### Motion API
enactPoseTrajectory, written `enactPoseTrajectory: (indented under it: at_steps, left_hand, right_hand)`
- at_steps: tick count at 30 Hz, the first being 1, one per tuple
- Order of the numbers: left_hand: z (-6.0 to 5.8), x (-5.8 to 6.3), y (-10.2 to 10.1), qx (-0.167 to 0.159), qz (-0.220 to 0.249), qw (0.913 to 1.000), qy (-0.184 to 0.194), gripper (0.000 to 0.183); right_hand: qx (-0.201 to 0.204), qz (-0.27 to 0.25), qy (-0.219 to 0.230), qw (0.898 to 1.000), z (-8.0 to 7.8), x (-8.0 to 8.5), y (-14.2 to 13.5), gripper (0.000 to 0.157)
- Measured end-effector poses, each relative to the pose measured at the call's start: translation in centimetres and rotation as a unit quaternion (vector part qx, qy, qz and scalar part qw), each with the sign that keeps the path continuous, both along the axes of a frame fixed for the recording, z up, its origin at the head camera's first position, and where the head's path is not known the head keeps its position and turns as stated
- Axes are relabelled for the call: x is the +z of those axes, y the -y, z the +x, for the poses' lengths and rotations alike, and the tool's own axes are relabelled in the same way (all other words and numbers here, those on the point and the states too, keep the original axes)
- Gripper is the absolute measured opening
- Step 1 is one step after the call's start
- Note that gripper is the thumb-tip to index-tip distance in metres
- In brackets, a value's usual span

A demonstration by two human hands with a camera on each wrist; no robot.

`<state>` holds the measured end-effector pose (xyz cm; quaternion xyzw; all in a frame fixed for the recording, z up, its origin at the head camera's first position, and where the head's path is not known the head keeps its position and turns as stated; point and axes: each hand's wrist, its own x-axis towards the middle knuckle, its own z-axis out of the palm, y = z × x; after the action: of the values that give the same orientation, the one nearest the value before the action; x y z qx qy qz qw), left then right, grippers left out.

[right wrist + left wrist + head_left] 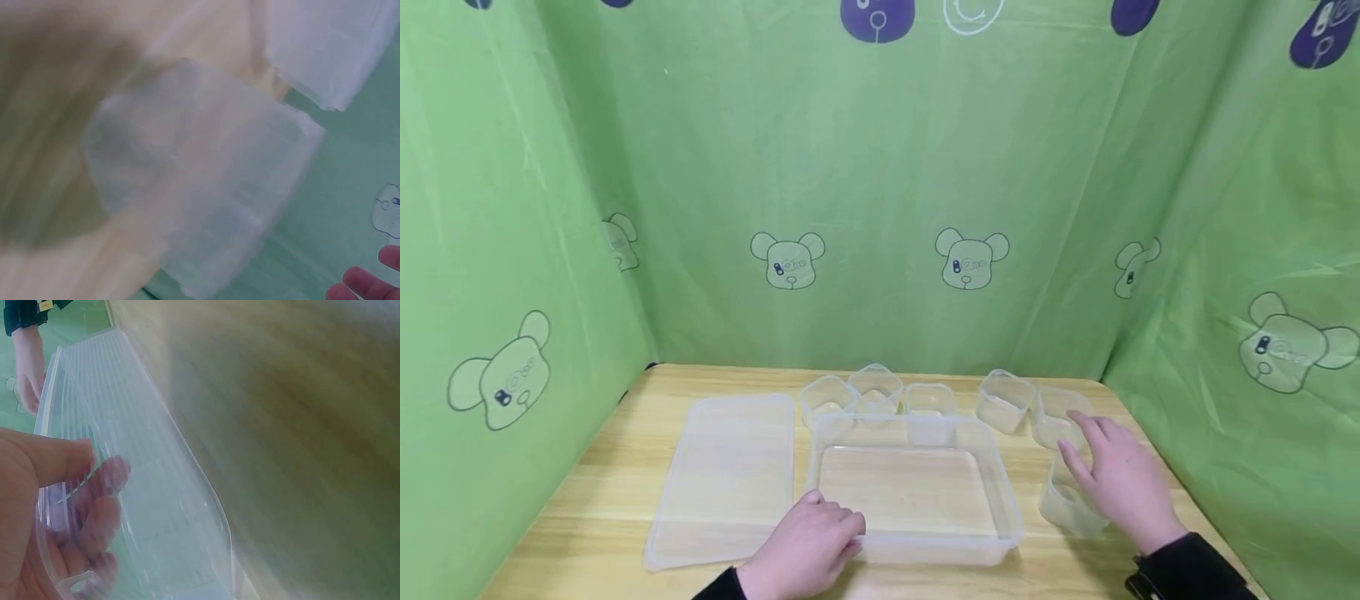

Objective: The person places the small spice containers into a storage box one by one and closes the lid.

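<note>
A large clear plastic container (940, 550) stands on the table. My left hand (811, 546) grips its near left rim. In the left wrist view, the thumb of that left hand (37, 506) lies on one side of the container's wall (169, 506) and the fingers show through the plastic. My right hand (1120, 479) hovers over two small clear cups at the right, a front cup (1071, 510) and one behind it (1052, 417), fingers spread and nothing in its grasp. A small cup (237, 181) fills the middle of the right wrist view, apart from the fingertips (369, 284).
A flat clear lid (730, 475) lies left of the container. Behind the container are several more small cups, including a left one (827, 396), a middle one (930, 400) and a right one (1002, 402). Green cloth (880, 167) encloses the wooden table (602, 517) at the back and sides.
</note>
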<state>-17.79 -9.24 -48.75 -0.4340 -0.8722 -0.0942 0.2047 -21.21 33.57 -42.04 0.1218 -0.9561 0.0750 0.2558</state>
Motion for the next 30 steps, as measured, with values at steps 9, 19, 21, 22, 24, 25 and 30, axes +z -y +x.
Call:
enactPoseTrajectory:
  at_steps: [9, 19, 21, 22, 24, 25, 30]
  left_hand:
    - [-0.1, 0.0, 0.1, -0.001, 0.002, 1.0000, 0.006, 0.022]
    - [0.1, -0.1, 0.0, 0.000, 0.008, 0.9998, 0.020, 0.020]
    - [0.0, -0.1, 0.0, -0.002, 0.010, 0.9998, 0.016, 0.021]
    - [0.0, -0.2, 0.1, -0.002, 0.012, 0.9998, 0.015, 0.021]
    - [0.0, -0.2, 0.1, -0.003, 0.012, 0.9999, 0.011, 0.021]
    - [0.0, -0.2, 0.1, -0.003, 0.012, 0.9999, 0.009, 0.021]
    - [0.0, -0.2, 0.2, -0.002, 0.013, 0.9999, 0.004, 0.021]
  right_hand:
    - [0.003, 0.008, 0.012, 1.000, -0.2, -2.4, -0.2, 0.047]
    - [0.004, 0.004, 0.042, 0.999, 0.4, -3.9, -0.1, 0.040]
    - [0.000, 0.004, 0.057, 0.998, 0.6, -4.0, -0.1, 0.040]
    - [-0.002, 0.003, 0.064, 0.998, 0.6, -4.0, 0.0, 0.041]
    - [-0.007, 0.004, 0.073, 0.997, 0.7, -4.1, 0.1, 0.042]
    - [-0.008, 0.003, 0.078, 0.997, 0.7, -4.1, 0.1, 0.042]
    - [-0.008, 0.007, 0.105, 0.994, 1.0, -4.6, 0.2, 0.043]
